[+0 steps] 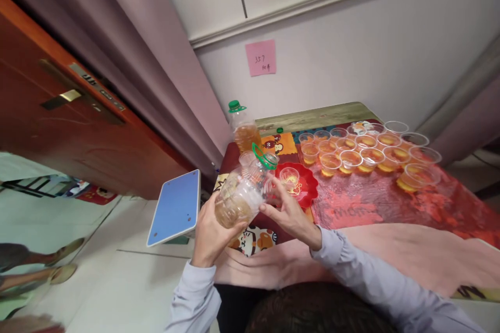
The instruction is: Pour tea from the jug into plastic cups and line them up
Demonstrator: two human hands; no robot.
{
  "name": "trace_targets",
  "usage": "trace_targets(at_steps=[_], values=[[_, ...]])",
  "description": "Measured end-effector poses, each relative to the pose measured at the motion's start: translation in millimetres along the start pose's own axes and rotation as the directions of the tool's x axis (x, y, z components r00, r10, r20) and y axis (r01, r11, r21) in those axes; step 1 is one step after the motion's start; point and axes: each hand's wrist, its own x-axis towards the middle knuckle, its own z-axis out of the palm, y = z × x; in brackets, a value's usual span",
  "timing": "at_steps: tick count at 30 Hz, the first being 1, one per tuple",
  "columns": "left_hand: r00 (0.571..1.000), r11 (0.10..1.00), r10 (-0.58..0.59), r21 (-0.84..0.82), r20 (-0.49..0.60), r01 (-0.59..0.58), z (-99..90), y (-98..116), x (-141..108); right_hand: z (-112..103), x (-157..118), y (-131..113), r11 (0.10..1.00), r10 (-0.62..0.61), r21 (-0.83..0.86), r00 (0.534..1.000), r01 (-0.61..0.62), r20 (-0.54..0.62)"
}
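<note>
A large clear plastic bottle (238,200) with a green handle ring (263,158) at its neck is held in the air over the near left part of a table covered with a red patterned cloth (339,213). Its long axis is tilted: the uncapped mouth is pointed up, away from the wearer and to the right, toward a red scalloped plate (311,187), while the base is turned down to the left and near. Pale amber liquid is seen low in the bottle.

The lower body is gripped by the left hand (214,229), its palm laid against the left side and its thumb across the near face. The right hand (288,213) is brought in from the right at the upper body, thumb and fingers partly spread; how firmly they are closed cannot be told. Both forearms are reached forward in pale grey-blue sleeves (353,260).

A clear plastic cup (289,179) is set on the plate, and a second, green-capped plastic bottle (245,135) is stood beyond.
</note>
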Motion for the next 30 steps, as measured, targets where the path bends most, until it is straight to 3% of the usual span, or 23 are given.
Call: trace_targets(at_steps=[8,21,30], values=[[0.994,0.955,-0.003,0.296,0.113,-0.031,-13.9,-8.1,5.4,1.0,-3.8,13.1,0.984,0.134,0.121,0.990,-0.130,-0.030],[0.978,0.894,-0.006,0.440,0.208,-0.088,-18.4,4.8,17.5,8.4,-6.9,32.0,0.929,0.223,0.314,0.973,-0.194,-0.060],[0.962,0.858,-0.058,0.506,0.265,-0.087,-25.7,28.5,25.9,7.5,-8.8,34.3,0.893,0.247,0.398,0.968,-0.210,-0.043]])
